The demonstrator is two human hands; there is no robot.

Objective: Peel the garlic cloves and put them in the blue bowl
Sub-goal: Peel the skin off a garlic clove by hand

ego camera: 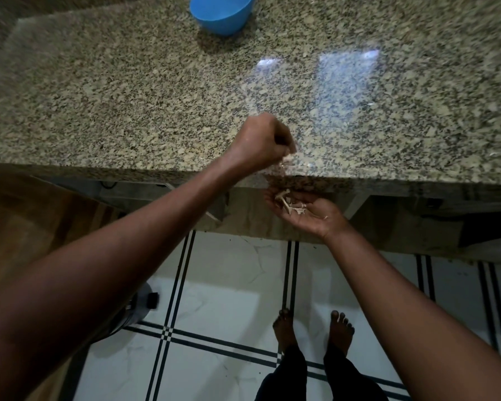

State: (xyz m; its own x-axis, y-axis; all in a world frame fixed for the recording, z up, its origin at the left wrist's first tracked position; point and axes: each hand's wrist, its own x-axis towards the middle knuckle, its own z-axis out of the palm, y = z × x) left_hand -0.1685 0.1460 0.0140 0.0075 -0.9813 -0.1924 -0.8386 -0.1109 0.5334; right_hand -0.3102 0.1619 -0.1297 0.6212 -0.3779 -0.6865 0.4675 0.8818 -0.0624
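While the left hand [261, 146] is sweeping along the front edge of the granite worktop [128, 96], its fingers [284, 146] are curling closed around a few pale scraps of garlic skin [289, 159], which are lying right at that edge. Just below the edge, the right hand [307, 208] is waiting palm up, its fingers spread open and cupped, and it is already carrying a small heap of dry peelings [287, 204]. At the far side of the worktop from the edge, well apart from both hands, the blue bowl [222, 13] is sitting partly out of the picture; whether peeled garlic cloves are lying inside it cannot be told, and no clove is showing anywhere on the stone.

Judging from this, the peeling looks mostly done and the person is clearing up the waste. The risk is lying at the edge: the skins are light and flaky, so a fast sweep is likely to be scattering them past the cupped palm and down onto the tiled floor [229, 299] by the bare feet [313, 331]. The palm is shallow and tilting slightly, so the heap could be sliding off as more gets added. The motion blur is suggesting a quick stroke, which makes a miss likelier. If a stray clove is hiding among the scraps, it could be going out with them.
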